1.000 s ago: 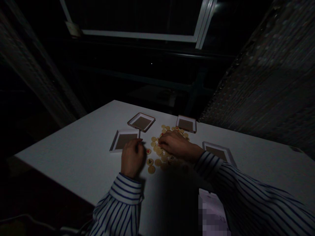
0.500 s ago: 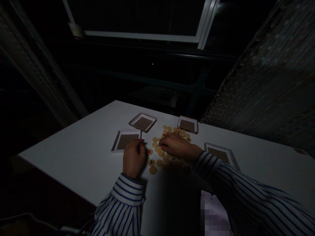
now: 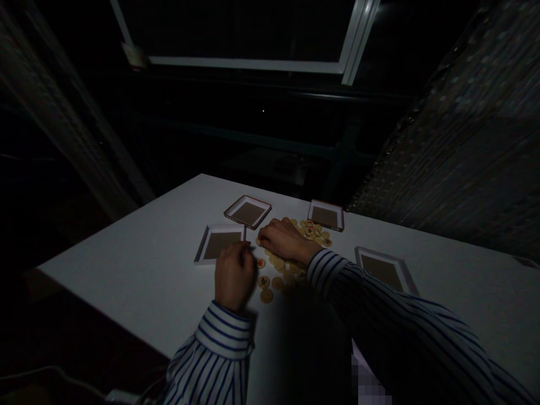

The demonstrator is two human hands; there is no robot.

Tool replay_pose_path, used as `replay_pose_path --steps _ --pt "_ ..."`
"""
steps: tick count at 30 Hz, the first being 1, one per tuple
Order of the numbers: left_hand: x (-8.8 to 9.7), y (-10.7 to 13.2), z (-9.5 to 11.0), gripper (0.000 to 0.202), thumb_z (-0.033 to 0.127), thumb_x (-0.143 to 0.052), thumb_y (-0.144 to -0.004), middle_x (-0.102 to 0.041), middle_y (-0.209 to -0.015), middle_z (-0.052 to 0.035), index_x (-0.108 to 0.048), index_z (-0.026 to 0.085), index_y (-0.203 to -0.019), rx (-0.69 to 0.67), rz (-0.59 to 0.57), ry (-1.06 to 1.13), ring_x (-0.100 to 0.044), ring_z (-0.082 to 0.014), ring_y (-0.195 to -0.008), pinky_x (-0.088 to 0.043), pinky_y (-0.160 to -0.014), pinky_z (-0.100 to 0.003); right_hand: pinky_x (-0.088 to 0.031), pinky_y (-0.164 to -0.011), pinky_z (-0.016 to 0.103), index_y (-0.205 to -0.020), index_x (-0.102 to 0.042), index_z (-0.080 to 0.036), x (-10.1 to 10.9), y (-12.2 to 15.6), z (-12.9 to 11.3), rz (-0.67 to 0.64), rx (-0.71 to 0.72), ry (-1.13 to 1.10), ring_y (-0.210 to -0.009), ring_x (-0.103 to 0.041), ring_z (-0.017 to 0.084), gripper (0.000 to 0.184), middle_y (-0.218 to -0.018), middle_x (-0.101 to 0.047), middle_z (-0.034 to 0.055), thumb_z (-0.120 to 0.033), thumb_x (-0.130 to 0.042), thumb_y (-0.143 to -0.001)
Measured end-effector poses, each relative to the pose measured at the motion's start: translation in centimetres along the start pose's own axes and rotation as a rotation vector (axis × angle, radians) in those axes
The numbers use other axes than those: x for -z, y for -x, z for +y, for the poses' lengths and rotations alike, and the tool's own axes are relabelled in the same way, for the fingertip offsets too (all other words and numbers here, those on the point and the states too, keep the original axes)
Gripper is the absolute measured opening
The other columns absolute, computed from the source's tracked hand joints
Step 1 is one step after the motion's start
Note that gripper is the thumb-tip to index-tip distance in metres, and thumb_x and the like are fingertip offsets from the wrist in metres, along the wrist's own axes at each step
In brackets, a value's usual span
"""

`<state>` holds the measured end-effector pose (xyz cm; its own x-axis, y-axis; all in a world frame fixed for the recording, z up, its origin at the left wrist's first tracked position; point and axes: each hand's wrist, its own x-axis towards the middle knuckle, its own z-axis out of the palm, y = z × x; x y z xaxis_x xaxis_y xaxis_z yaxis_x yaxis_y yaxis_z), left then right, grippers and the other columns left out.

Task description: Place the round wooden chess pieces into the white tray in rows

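Observation:
Round Chinese chess pieces (image 3: 278, 262), pale wood with red or black characters, lie in a loose pile on the white table (image 3: 139, 242). My right hand (image 3: 287, 239) reaches over the pile's left side, its fingers pinched on a Chinese chess piece (image 3: 259, 242) at the fingertips. Beside the nearer left tray (image 3: 198, 247), my left hand (image 3: 233, 275) hovers with curled fingers. Whatever it may hold is hidden. A red-marked piece (image 3: 261, 263) lies just right of it, with a black-marked piece (image 3: 264, 282) lower down.
Shallow trays with brown bottoms stand around the pile: one at the back left (image 3: 231, 216), one at the back right (image 3: 340, 228) and one at the right (image 3: 407, 275). A blurred pale object (image 3: 367, 377) lies near the front, partly under my right sleeve. The room is dark.
My right hand has moved left from the pile's middle towards my left hand, now with a Chinese chess piece at its fingertips. My left hand has hardly moved. The view has shifted slightly.

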<state>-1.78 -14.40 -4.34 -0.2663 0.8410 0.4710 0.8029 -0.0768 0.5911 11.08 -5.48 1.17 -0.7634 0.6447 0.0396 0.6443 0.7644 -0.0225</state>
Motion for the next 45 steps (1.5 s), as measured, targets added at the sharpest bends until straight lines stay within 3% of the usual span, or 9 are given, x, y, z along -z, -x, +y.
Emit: replay_pose_path --steps 8,12,18,22,30,40,45 --pt "0.0 0.0 0.1 0.029 0.019 -0.04 -0.082 -0.066 -0.098 -0.0098 -0.063 0.014 -0.099 -0.022 -0.019 0.006 -0.057 -0.0234 -0.091 -0.043 -0.084 -0.037 -0.029 -0.083 0.038 -0.093 -0.064 -0.022 -0.6 -0.6 0.0 -0.066 -0.004 0.014 -0.097 -0.052 0.023 0.022 -0.094 -0.064 0.0084 -0.024 -0.044 -0.086" --pt "0.0 0.1 0.4 0.024 0.023 -0.044 -0.082 -0.066 -0.095 -0.0079 -0.063 0.016 -0.096 -0.057 -0.052 0.028 -0.056 -0.0229 -0.09 -0.043 -0.083 -0.037 -0.029 -0.084 0.036 -0.096 -0.064 -0.022 -0.2 0.2 0.7 -0.022 0.016 0.011 -0.098 -0.052 0.022 0.024 -0.096 -0.065 0.0076 -0.026 -0.041 -0.088" --pt "-0.5 0.5 1.3 0.019 0.03 -0.055 -0.08 -0.066 -0.095 -0.0046 -0.063 0.019 -0.094 -0.231 -0.22 0.097 -0.057 -0.0213 -0.092 -0.043 -0.085 -0.036 -0.03 -0.081 0.034 -0.103 -0.062 -0.022 0.9 2.3 2.1 0.023 -0.044 0.033 -0.098 -0.053 0.022 0.027 -0.1 -0.064 0.0076 -0.027 -0.038 -0.09" --pt "-0.9 0.8 1.5 0.024 0.034 -0.059 -0.079 -0.065 -0.107 -0.0037 -0.064 0.022 -0.099 -0.358 -0.315 0.062 -0.054 -0.0228 -0.102 -0.039 -0.09 -0.039 -0.032 -0.081 0.033 -0.099 -0.063 -0.021 1.1 3.6 2.9 0.014 -0.061 0.055 -0.098 -0.053 0.022 0.028 -0.1 -0.064 0.0082 -0.028 -0.037 -0.091" --pt "-0.9 1.1 1.7 0.021 0.031 -0.053 -0.084 -0.066 -0.107 0.0007 -0.065 0.028 -0.1 -0.382 -0.387 -0.005 -0.052 -0.0217 -0.103 -0.036 -0.088 -0.041 -0.033 -0.081 0.033 -0.099 -0.064 -0.021 1.0 5.1 3.5 0.056 -0.066 0.034 -0.097 -0.054 0.021 0.029 -0.098 -0.065 0.0082 -0.029 -0.038 -0.09" --pt "-1.0 0.7 1.8 0.024 0.032 -0.047 -0.087 -0.068 -0.1 -0.0021 -0.067 0.025 -0.098 -0.334 -0.318 0.067 -0.056 -0.0204 -0.095 -0.04 -0.086 -0.037 -0.033 -0.084 0.032 -0.099 -0.065 -0.019 1.5 5.6 3.7 0.086 -0.047 -0.014 -0.098 -0.055 0.021 0.026 -0.099 -0.066 0.008 -0.025 -0.041 -0.089" --pt "-0.6 0.5 1.7 0.028 0.038 -0.047 -0.086 -0.069 -0.096 -0.0043 -0.066 0.022 -0.098 -0.194 -0.222 0.21 -0.059 -0.0191 -0.092 -0.042 -0.086 -0.034 -0.033 -0.087 0.033 -0.102 -0.065 -0.02 1.5 5.6 3.4 0.085 -0.046 -0.064 -0.099 -0.056 0.02 0.027 -0.101 -0.066 0.008 -0.025 -0.043 -0.088"
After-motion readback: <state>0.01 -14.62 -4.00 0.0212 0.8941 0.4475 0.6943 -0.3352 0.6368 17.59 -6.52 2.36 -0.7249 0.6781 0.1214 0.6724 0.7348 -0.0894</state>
